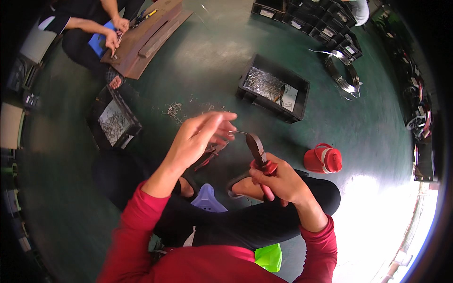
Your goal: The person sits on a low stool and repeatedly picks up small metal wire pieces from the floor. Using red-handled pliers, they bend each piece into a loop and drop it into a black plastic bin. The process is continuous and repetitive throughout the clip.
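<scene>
My right hand [282, 179] is closed around the red handles of a pair of pliers [257, 150], whose dark jaws point away from me. A thin piece of wire [239, 132] sticks out from the jaw tips toward my left hand, with a small bent loop at its end. Beside that loop is my left hand [203, 134], slightly blurred, thumb and fingers apart; whether a fingertip touches the wire is hard to see. Beneath it on the floor lies a second red-handled tool [210, 155], partly covered by the hand.
Wire bits [174, 111] lie on the green floor. Two black crates, one ahead [297, 113] and one at left [134, 128], hold metal pieces. A wire coil [347, 87] and stacked black crates [311, 21] stand far right, a red jug [323, 159] nearer. Another person's hands [115, 35] work at far left.
</scene>
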`<state>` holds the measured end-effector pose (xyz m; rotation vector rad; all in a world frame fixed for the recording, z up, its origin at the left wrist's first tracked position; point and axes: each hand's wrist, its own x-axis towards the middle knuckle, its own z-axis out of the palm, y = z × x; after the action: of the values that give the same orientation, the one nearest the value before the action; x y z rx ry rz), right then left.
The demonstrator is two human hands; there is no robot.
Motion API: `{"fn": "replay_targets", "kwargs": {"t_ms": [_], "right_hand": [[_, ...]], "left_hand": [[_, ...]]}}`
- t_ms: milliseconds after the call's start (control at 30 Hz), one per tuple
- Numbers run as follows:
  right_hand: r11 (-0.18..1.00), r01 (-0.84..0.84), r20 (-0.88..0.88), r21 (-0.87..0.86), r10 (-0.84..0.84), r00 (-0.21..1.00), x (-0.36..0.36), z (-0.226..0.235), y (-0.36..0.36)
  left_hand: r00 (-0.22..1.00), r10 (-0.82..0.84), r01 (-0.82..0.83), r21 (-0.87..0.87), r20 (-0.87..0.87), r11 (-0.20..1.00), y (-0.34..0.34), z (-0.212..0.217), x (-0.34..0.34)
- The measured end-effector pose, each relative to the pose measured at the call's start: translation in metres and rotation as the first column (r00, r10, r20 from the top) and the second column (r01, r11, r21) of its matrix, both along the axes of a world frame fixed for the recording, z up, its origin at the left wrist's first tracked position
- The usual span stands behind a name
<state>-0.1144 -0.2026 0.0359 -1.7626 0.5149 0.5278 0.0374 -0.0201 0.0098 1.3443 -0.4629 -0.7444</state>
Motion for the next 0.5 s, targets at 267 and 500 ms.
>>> {"fn": "replay_targets", "kwargs": {"t_ms": [267, 500], "right_hand": [[0.995, -0.038, -0.042, -0.087, 0.034, 0.999, 0.005, 0.012, 0.008], [0.998, 0.009, -0.102, 0.06, -0.003, 0.995, 0.01, 0.014, 0.012]], "left_hand": [[0.99, -0.14, 0.142, 0.087, -0.029, 0.986, 0.002, 0.005, -0.011], [0.99, -0.031, 0.021, 0.074, 0.137, 0.997, 0.005, 0.001, -0.019]]}}
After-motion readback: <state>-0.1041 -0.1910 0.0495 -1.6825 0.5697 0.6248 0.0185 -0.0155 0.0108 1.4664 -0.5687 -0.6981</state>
